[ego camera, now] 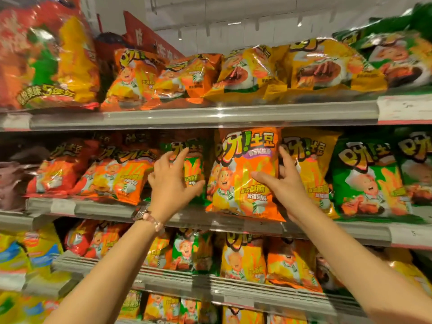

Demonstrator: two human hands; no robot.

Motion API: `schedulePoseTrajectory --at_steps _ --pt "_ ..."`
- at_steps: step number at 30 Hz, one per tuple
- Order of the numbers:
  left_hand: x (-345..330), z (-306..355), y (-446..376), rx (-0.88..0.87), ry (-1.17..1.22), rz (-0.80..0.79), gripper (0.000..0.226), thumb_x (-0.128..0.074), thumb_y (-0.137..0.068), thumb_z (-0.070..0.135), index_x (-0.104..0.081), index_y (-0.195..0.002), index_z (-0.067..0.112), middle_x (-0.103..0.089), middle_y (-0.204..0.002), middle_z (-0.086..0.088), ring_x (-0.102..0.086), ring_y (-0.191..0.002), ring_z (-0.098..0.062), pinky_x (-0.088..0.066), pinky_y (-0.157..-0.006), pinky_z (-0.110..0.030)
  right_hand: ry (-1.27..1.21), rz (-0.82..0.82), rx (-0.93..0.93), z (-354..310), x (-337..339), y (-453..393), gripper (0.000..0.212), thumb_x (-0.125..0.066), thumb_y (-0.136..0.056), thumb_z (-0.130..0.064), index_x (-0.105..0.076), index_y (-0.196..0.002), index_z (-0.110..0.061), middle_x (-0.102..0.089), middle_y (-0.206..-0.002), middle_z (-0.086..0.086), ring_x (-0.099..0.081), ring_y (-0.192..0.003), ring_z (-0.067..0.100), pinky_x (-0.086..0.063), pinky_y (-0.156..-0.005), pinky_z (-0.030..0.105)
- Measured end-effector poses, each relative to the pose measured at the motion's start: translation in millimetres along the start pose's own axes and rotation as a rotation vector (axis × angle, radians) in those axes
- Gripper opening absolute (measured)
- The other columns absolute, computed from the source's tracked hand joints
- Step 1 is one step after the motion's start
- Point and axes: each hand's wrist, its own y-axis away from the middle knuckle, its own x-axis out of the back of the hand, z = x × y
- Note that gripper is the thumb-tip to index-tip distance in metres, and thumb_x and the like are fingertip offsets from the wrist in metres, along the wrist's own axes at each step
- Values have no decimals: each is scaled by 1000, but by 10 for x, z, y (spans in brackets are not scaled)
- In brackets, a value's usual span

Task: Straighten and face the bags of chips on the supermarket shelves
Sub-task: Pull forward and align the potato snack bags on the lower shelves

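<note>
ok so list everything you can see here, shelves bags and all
orange bag: one, orange, upright at front of the middle shelf, between both hands
green bag: one, green, middle shelf, right of the hands
yellow bag: one, yellow-orange, middle shelf, behind the right hand
tipped bags: several, orange and red, leaning on the middle shelf's left
top-shelf bags: several, orange, yellow, green, lying tilted
lower bags: many, orange, yellow, green, shelves below
shelf rail: grey, under the top row
price label: white, rail's right end
bracelet: pink beads, left wrist
left hand: fingers curled on a green-orange bag
right hand: at the orange bag's right edge
</note>
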Motion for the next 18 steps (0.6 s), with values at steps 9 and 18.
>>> schedulePoseTrajectory --at_steps 9,18 --pt "-193 -513 -213 157 61 -314 122 -83 -54 60 -13 -151 37 5 -158 -15 1 -146 -37 -25 -111 -58 68 78 -19 -33 -174 23 106 -84 -43 -51 -30 -134 -47 -60 -126 3 -63 -108 21 -54 -88 49" --pt "-257 -661 -201 58 223 -230 119 -86 -53 56 -22 -151 30 -30 -145 -12 -33 -131 -32 -38 -104 -50 118 148 4 -57 -348 92 98 -81 -44 -50 -35 -129 -40 -55 -128 -1 -64 -99 12 -56 -68 29"
